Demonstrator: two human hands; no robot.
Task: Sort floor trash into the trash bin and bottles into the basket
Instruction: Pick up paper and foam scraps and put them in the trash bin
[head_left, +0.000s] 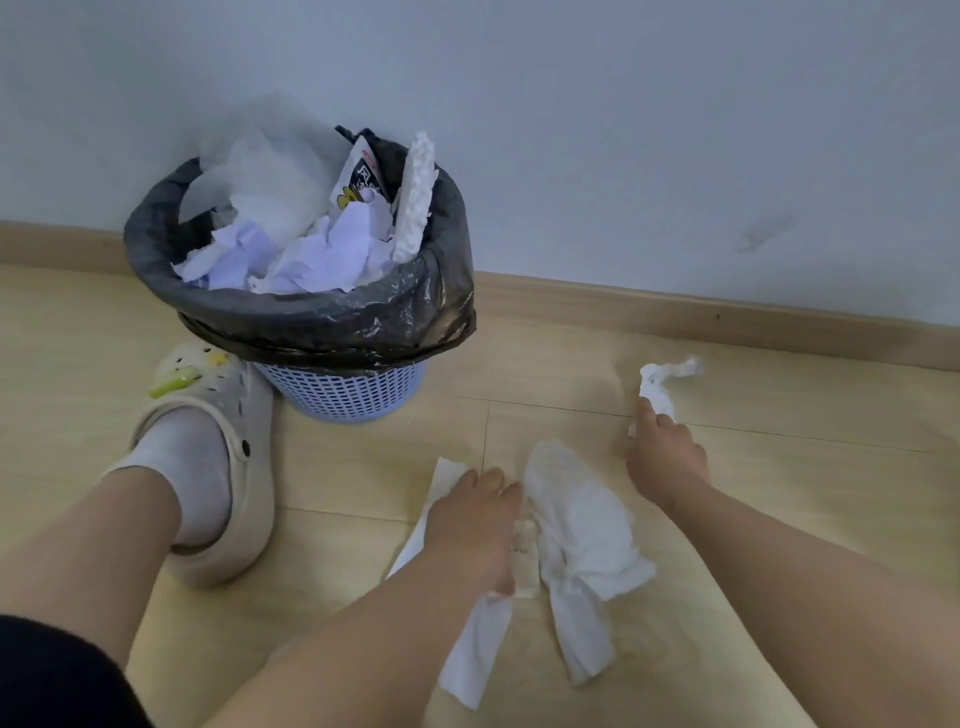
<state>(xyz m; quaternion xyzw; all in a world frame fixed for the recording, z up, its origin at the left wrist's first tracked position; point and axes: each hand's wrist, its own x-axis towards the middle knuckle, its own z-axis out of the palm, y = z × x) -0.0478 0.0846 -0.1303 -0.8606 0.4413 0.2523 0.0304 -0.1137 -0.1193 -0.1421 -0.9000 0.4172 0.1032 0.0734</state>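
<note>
The trash bin (343, 389) is a blue lattice bucket lined with a black bag and heaped with crumpled paper, standing by the wall at the left. My left hand (472, 525) lies over a long flat white paper sheet (467, 654) on the floor, its fingers curled onto it. A small clear bottle (524, 564) lies against that hand's thumb side. Just right of it is a crumpled white tissue (582, 525). Farther right, my right hand (665, 457) grips the near end of a twisted white tissue (667, 374) on the floor.
My left foot in a cream clog (218, 467) stands on the wood floor right beside the bin. The wooden baseboard (675, 312) and grey wall run behind everything. No basket shows in this view.
</note>
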